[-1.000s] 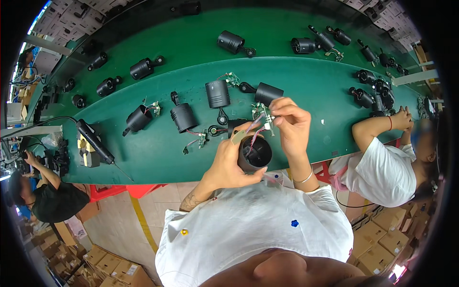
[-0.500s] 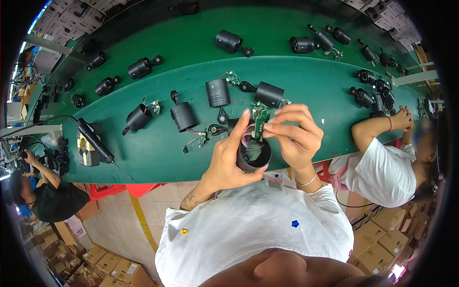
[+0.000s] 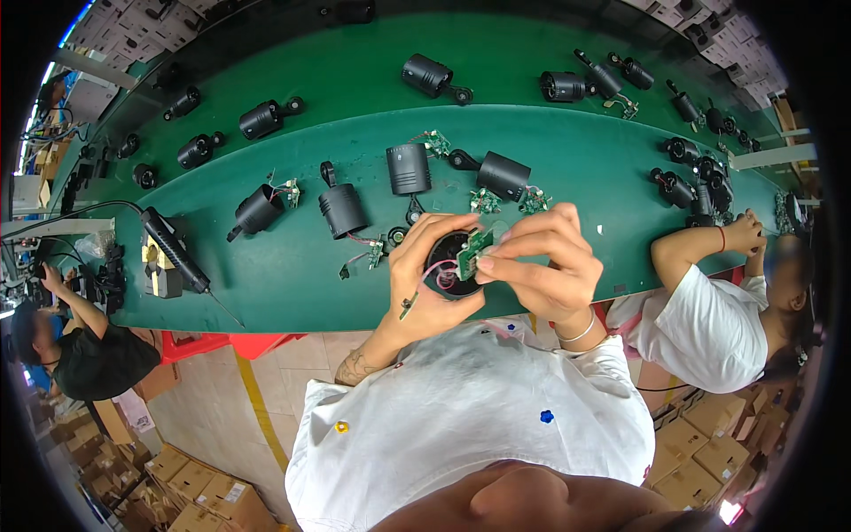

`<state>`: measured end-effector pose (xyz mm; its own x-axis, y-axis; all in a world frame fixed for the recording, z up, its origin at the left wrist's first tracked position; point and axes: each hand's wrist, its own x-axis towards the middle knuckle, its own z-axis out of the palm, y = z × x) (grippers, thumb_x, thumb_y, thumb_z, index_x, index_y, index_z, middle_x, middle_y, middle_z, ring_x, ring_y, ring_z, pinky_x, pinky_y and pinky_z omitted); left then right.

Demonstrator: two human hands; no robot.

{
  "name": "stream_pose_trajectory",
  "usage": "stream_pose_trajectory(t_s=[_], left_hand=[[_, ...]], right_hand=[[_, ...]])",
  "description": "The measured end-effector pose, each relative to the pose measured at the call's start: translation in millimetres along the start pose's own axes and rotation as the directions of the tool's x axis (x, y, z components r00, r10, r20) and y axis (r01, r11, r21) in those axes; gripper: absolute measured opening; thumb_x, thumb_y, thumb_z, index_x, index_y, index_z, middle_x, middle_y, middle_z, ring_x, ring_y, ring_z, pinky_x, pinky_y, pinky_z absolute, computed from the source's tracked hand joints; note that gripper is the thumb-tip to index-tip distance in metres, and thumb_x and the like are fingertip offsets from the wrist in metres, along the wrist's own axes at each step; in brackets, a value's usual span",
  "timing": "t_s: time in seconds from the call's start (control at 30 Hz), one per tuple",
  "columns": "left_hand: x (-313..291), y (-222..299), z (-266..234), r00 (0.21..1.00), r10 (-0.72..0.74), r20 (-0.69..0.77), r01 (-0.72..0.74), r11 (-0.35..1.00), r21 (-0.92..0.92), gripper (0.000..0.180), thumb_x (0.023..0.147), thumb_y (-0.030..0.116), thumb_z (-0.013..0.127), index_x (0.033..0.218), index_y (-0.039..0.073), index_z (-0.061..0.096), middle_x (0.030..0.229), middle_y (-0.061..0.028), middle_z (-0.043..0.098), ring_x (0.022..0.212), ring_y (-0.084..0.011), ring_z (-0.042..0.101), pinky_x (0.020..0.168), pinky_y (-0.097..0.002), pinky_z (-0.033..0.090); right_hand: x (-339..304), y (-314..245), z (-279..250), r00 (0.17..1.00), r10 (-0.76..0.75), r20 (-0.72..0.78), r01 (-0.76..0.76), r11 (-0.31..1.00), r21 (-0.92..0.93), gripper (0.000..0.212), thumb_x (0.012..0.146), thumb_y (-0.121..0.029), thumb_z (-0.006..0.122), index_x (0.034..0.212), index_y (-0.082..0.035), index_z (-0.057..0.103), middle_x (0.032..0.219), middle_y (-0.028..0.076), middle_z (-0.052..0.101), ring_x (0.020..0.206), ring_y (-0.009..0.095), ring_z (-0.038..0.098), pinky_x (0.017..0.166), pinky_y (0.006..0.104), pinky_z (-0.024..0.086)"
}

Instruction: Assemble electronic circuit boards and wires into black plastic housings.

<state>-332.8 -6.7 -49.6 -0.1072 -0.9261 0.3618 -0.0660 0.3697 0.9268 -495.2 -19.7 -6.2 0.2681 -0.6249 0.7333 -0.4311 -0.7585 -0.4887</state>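
My left hand is wrapped round a black cylindrical housing, whose open mouth faces up. Between the thumb and fingers of my right hand, a green circuit board is pinched at the mouth's right side. Pink wires come out of the opening. A narrow small board dangles from them over my left palm. Just beyond my hands lies another black housing, near two loose-looking circuit boards. The lower part of the held housing is hidden by my left hand.
More black housings with wired boards, such as one upright unit, stand on the green table. A corded electric screwdriver rests on a holder at left. Co-workers sit at both sides, one with clasped hands.
The circuit board in my right hand has come down and turned beside the housing's mouth. The small wired board now hangs outside over my left palm. The housing has shifted slightly left.
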Motion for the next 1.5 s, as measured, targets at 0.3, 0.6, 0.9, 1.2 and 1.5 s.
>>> stream_pose_trajectory(t_s=[0.3,0.6,0.9,1.2,1.5], left_hand=[[3,-6,3,0.991,0.116,-0.070,-0.112,0.992,0.059,0.046,0.052,0.004,0.075,0.096,0.003,0.060,0.088,-0.0086,0.064,0.078,-0.0209,0.057,0.072,-0.0319,0.048],[5,0,1,0.980,0.185,-0.069,-0.174,0.975,0.136,0.042,0.052,0.004,0.077,0.090,0.003,0.061,0.084,-0.0085,0.065,0.075,-0.0212,0.057,0.072,-0.0326,0.049],[5,-2,-4,0.975,0.217,-0.055,-0.205,0.964,0.168,0.043,0.051,0.005,0.078,0.091,0.004,0.063,0.085,-0.0072,0.065,0.074,-0.0218,0.056,0.068,-0.0315,0.047],[8,-5,-11,0.994,0.109,0.024,-0.111,0.981,0.159,0.044,0.049,0.004,0.077,0.091,0.003,0.063,0.084,-0.0069,0.065,0.071,-0.0204,0.056,0.067,-0.0308,0.048],[7,-6,-11,0.997,-0.012,0.073,-0.007,0.967,0.255,0.051,0.049,0.006,0.076,0.098,0.004,0.061,0.087,-0.0058,0.065,0.072,-0.0205,0.058,0.066,-0.0297,0.048]], right_hand=[[1,-1,5,0.996,-0.045,0.082,0.045,0.999,0.005,0.017,0.062,-0.003,0.073,0.077,-0.011,0.076,0.077,-0.002,0.067,0.073,0.014,0.058,0.071,0.0289,0.038],[2,-4,9,0.974,-0.073,0.213,0.066,0.997,0.040,0.012,0.063,0.000,0.070,0.072,-0.008,0.068,0.079,0.000,0.063,0.072,0.015,0.053,0.066,0.0270,0.037],[3,-1,13,0.959,-0.037,0.281,-0.007,0.988,0.153,0.009,0.065,0.004,0.066,0.071,-0.003,0.065,0.080,0.004,0.060,0.069,0.017,0.046,0.063,0.0287,0.041],[5,-3,15,0.950,0.116,0.291,-0.198,0.942,0.271,0.013,0.063,0.007,0.066,0.072,-0.001,0.069,0.077,0.005,0.058,0.069,0.019,0.047,0.062,0.0284,0.042],[-4,3,15,0.933,0.224,0.280,-0.299,0.918,0.260,0.017,0.063,0.008,0.067,0.073,-0.004,0.073,0.073,0.005,0.055,0.067,0.019,0.046,0.061,0.0278,0.042]])
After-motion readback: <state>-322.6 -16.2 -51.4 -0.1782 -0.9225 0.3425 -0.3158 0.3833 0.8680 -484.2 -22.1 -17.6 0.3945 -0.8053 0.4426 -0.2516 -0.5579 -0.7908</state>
